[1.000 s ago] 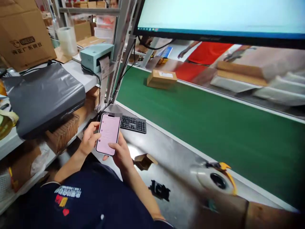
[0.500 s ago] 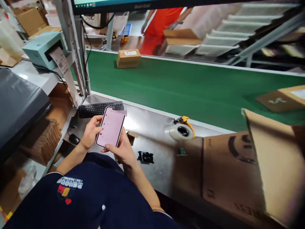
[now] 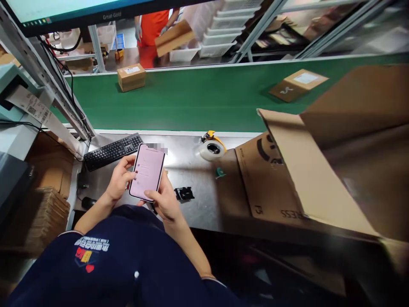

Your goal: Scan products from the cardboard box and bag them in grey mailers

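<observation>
A smartphone (image 3: 147, 172) with a lit pinkish screen is held upright in front of my chest. My left hand (image 3: 121, 178) grips its left edge, the thumb over the screen's side. On the lower right, my right hand (image 3: 164, 197) wraps round the phone with its thumb on the bottom of the screen. Beyond the phone lies a black keyboard (image 3: 111, 151) on the metal table (image 3: 204, 209). A small black part (image 3: 184, 194) rests right of my right hand. Farther right are a tape dispenser with a clear roll (image 3: 211, 149) and a small green piece (image 3: 220, 172).
A large open cardboard box (image 3: 265, 179) fills the right side. Behind the table runs a green conveyor belt (image 3: 191, 98) carrying two small cartons, a left one (image 3: 131, 77) and a right one (image 3: 297, 85). A monitor (image 3: 111, 17) hangs above; a label printer (image 3: 9, 85) stands left. A person in orange (image 3: 153, 27) is across the belt.
The view has turned to the right, so the belt, table items and large box appear farther left. Both hands keep the phone in much the same hold; its screen content has shifted slightly.
</observation>
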### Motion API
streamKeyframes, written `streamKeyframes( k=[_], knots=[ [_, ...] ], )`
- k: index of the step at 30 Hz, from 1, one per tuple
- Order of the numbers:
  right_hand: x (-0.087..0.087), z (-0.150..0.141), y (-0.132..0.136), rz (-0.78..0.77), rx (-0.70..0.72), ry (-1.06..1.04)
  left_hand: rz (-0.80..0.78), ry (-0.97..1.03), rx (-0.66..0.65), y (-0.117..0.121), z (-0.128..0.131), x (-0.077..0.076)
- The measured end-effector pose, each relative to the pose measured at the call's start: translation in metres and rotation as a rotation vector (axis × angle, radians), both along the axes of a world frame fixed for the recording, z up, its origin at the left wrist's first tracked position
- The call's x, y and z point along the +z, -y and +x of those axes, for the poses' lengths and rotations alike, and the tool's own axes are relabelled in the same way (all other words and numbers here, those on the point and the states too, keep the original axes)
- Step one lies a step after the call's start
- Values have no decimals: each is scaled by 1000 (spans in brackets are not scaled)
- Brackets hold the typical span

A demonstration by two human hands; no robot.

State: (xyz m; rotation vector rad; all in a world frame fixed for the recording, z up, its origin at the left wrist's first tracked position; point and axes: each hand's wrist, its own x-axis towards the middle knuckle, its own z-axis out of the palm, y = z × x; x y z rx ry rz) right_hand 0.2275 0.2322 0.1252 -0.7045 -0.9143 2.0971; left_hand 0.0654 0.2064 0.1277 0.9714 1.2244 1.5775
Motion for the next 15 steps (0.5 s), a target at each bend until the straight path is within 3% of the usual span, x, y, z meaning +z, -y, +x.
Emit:
streamKeyframes(
  k=[8, 15],
  knots=[
    [2, -12, -1, -20, -14, 19, 25, 32, -59, -2, -9, -7],
    [0, -17, 2, 49, 27, 86, 1, -53, 62, -2, -8, -13]
  ],
)
